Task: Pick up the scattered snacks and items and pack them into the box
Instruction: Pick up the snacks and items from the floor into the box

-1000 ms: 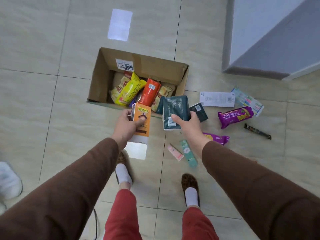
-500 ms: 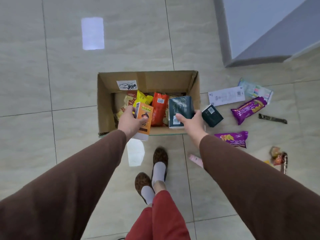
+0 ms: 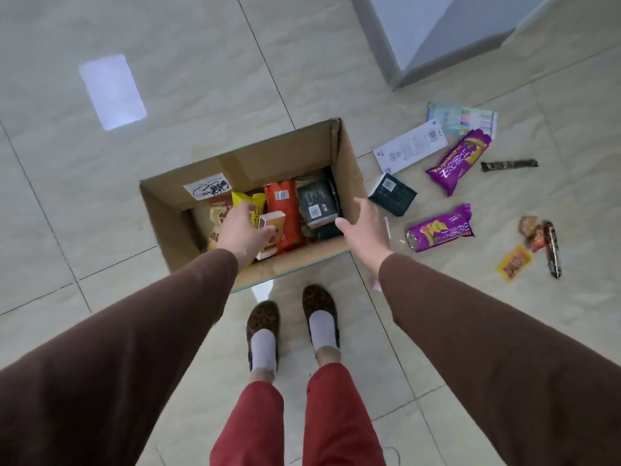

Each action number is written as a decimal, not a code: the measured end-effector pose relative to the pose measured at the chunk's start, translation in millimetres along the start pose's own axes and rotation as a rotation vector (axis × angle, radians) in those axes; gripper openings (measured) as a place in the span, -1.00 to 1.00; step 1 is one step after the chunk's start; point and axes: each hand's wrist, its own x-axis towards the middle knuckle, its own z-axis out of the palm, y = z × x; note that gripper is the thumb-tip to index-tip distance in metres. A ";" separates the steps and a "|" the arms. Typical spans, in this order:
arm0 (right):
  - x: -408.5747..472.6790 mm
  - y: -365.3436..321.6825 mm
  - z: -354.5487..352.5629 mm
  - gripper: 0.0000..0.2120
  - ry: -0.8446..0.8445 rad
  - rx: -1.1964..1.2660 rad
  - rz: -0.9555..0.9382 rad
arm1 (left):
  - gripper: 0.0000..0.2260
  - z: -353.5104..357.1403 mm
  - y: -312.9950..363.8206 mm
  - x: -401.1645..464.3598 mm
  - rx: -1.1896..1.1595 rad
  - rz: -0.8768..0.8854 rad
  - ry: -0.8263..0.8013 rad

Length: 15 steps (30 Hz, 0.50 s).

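The open cardboard box (image 3: 346, 163) sits on the tiled floor in front of my feet. Inside lie a yellow bag (image 3: 247, 200), an orange-red packet (image 3: 284, 210) and a dark green pack (image 3: 317, 205). My left hand (image 3: 243, 230) is inside the box, holding a small orange carton (image 3: 274, 227). My right hand (image 3: 364, 227) hovers over the box's right wall, fingers spread, holding nothing. On the floor to the right lie a small dark green pack (image 3: 392, 194), two purple snack bags (image 3: 458, 161) (image 3: 440, 228), a white slip (image 3: 410, 150) and a pen pack (image 3: 462, 118).
Further right lie a dark stick wrapper (image 3: 509, 164), a small orange sachet (image 3: 514, 263), a red snack pack (image 3: 532, 232) and a dark bar (image 3: 552, 248). My slippered feet (image 3: 292, 326) stand just behind the box. A grey-white wall corner (image 3: 437, 35) rises at the top right.
My right hand let go of the dark green pack, which now lies in the box. My left hand carried the orange carton down into the box. The view turned.
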 end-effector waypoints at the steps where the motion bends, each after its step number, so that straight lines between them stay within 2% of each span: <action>1: -7.9 3.1 -1.5 -0.48 0.024 -0.008 -0.012 | -0.48 0.4 7.7 -3.1 0.045 0.051 -0.015; 4: -35.5 17.0 -8.3 -0.56 0.082 0.011 -0.015 | -0.57 7.9 32.8 -17.6 0.216 0.233 -0.066; 9: -75.2 61.6 -41.7 -0.58 0.201 0.112 0.028 | -0.54 36.2 93.2 -48.4 0.377 0.503 -0.165; 12: -97.5 104.5 -72.1 -0.57 0.269 0.174 0.122 | -0.57 69.7 133.4 -75.0 0.432 0.606 -0.236; 15: -118.5 155.8 -104.9 -0.58 0.345 0.224 0.208 | -0.52 114.6 169.7 -104.7 0.497 0.670 -0.317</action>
